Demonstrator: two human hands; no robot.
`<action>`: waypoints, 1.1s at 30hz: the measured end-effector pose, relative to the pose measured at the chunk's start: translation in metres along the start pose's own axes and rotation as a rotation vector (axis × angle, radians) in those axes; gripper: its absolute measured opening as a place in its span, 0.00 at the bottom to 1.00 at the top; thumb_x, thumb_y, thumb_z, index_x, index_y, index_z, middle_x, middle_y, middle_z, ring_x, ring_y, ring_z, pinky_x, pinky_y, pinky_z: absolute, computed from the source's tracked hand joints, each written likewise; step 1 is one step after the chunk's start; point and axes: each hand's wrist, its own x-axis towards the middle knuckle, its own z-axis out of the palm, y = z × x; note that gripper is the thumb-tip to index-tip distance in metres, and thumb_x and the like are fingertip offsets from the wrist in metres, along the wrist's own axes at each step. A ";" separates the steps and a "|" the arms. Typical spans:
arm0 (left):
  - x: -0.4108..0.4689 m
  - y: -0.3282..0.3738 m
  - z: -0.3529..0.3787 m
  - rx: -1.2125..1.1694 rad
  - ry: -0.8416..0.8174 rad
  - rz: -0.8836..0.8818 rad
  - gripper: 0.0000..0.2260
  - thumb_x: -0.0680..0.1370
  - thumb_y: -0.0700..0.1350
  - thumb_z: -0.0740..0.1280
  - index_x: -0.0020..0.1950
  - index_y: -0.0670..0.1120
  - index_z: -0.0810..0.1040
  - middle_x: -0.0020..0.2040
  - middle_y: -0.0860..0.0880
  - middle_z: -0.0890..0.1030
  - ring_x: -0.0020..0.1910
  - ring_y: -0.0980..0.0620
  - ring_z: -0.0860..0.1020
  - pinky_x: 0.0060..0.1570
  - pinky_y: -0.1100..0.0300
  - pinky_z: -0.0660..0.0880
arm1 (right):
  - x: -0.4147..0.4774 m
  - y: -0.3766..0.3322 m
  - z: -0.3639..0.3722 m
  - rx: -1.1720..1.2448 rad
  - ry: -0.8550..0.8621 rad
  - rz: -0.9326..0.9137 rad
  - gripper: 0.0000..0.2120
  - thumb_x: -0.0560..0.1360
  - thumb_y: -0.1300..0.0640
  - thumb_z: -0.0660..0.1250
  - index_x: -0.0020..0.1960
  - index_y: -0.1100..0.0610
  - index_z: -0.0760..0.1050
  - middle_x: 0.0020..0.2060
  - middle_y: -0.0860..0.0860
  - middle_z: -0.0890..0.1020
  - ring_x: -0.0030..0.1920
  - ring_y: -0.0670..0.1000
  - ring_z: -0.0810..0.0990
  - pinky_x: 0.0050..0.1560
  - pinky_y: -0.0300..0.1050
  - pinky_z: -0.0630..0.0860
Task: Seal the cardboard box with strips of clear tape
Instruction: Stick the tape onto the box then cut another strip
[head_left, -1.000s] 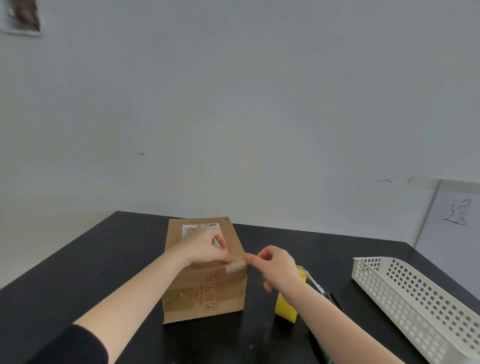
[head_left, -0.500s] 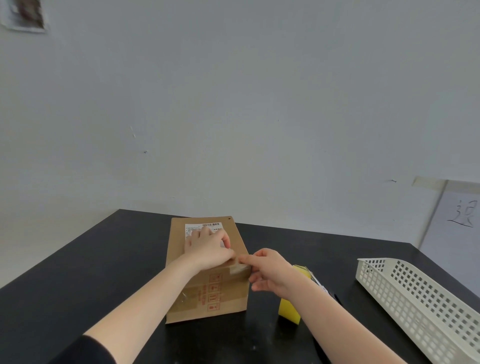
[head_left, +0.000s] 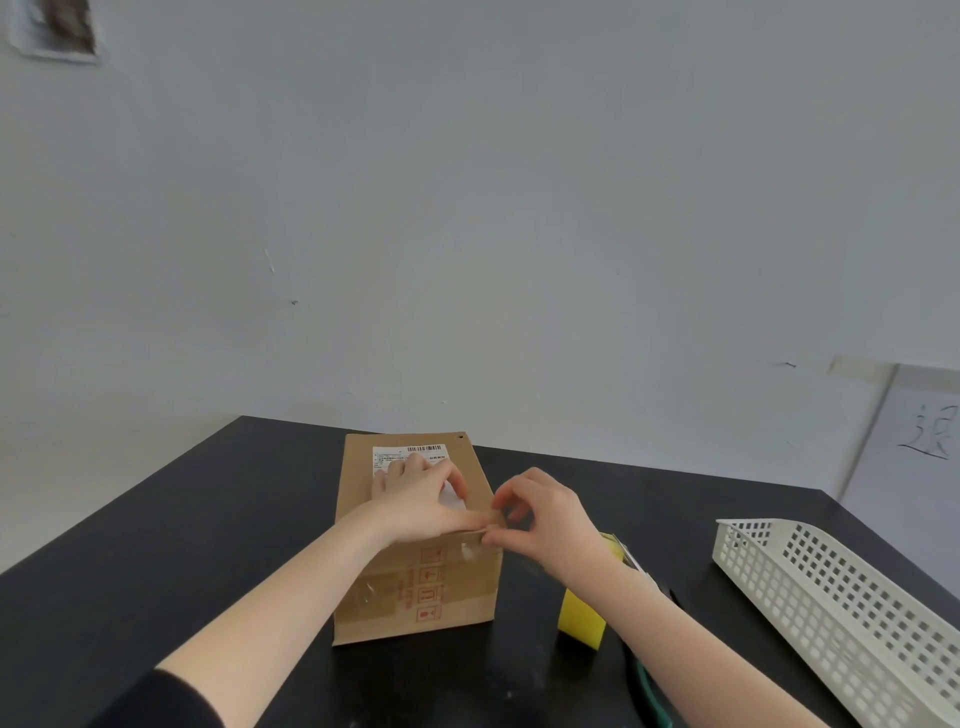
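A brown cardboard box (head_left: 415, 592) with red handling marks and a white shipping label stands on the black table (head_left: 171, 545). My left hand (head_left: 423, 499) lies flat on the box top, its thumb pressing down near the front right edge. My right hand (head_left: 545, 514) is at the box's front right corner, fingers curled, pinching a short strip of clear tape (head_left: 493, 519) at that edge. More clear tape shows on the box's front face.
A yellow tape roll (head_left: 582, 618) stands just right of the box, partly behind my right forearm. A white perforated plastic basket (head_left: 852, 613) lies at the right. Dark scissors with green handles (head_left: 644, 686) lie under my right arm. A pale wall rises behind the table.
My right hand has moved left onto the box's front right corner and its fingers have curled round the tape end. My left hand stays on the box top.
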 end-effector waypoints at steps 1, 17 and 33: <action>0.000 0.000 -0.001 0.002 0.000 0.004 0.24 0.65 0.72 0.65 0.55 0.61 0.71 0.63 0.51 0.67 0.66 0.46 0.62 0.68 0.45 0.60 | 0.000 0.001 0.002 -0.032 -0.004 -0.049 0.11 0.69 0.48 0.75 0.48 0.47 0.77 0.46 0.41 0.75 0.45 0.43 0.77 0.47 0.36 0.76; -0.003 -0.012 0.004 0.040 0.024 0.206 0.26 0.62 0.70 0.70 0.54 0.61 0.69 0.57 0.56 0.65 0.62 0.51 0.63 0.68 0.42 0.61 | 0.000 0.000 0.006 -0.054 -0.007 -0.075 0.13 0.67 0.52 0.77 0.44 0.56 0.77 0.44 0.47 0.74 0.41 0.48 0.77 0.44 0.37 0.77; -0.001 -0.014 0.017 0.247 0.102 0.249 0.32 0.60 0.69 0.70 0.57 0.58 0.65 0.57 0.56 0.62 0.60 0.49 0.65 0.63 0.42 0.66 | 0.001 -0.004 0.010 -0.141 -0.031 -0.135 0.17 0.67 0.57 0.76 0.42 0.51 0.67 0.44 0.46 0.69 0.41 0.50 0.76 0.42 0.42 0.77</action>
